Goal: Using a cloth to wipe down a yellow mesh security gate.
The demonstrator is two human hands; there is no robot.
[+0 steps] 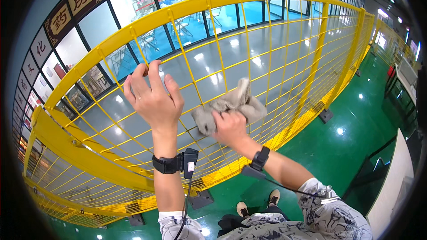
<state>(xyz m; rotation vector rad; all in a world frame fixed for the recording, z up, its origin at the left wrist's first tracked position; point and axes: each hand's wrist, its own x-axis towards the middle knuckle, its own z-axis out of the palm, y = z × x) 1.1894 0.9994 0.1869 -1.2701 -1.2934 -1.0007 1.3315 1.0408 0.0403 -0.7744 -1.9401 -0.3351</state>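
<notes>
Here, a grey cloth (236, 103) is at the yellow mesh fence (314, 63), between its top and bottom edges, bunched in the grip of the right hand (232, 127). Nearer the top edge, the left hand (155, 100) has a half-curled grip; whether it holds the fence, I cannot tell.

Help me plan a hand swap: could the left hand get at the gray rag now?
Probably yes: the left hand and gray rag appear on the same side of the yellow wire-mesh fence, nothing visible stands between them, and the right hand leaves much uncovered.
</notes>
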